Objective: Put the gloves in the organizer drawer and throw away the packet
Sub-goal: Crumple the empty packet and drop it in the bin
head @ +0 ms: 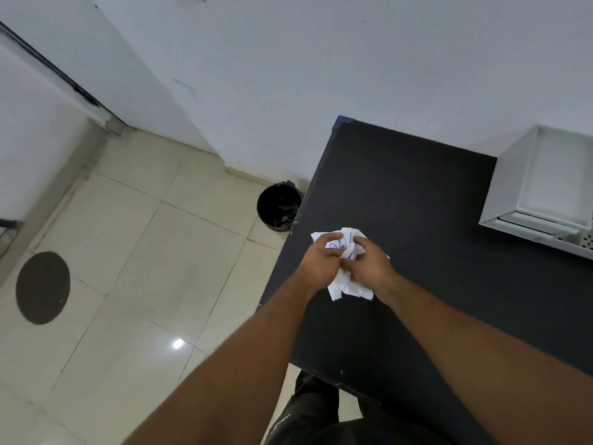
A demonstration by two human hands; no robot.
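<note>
Pale floor tiles (128, 252) fill the left half of the frame, and a black table (401, 203) juts in from the right under a plain white wall. You are standing at the table's near left edge, both forearms reaching forward over it, so the work happens just above the tabletop near that edge.

Your left hand (319, 263) and right hand (369, 263) are closed together around the white packet (348, 285), thumbs pressing in from above. It is already crumpled: creased paper sticks out above your fingers and below your wrists, with a bit of blue print showing between your thumbs. Holding it with both hands looks like a way to squeeze it into a compact wad, which should drop cleanly instead of fluttering.

A black-lined bin (277, 207) stands on the floor just beside the table's left edge, above and left of your hands in the frame, open mouth up. It is near enough that a short reach leftward should do.

At the right edge of the frame sits the white organizer (539, 175), with its drawer (571, 237) poking out at the lower front. No gloves are visible, and you cannot see into the drawer from here, so whether they are inside cannot be told. Judging by the crushed packet, the throwing-away step is the one in hand.
</note>
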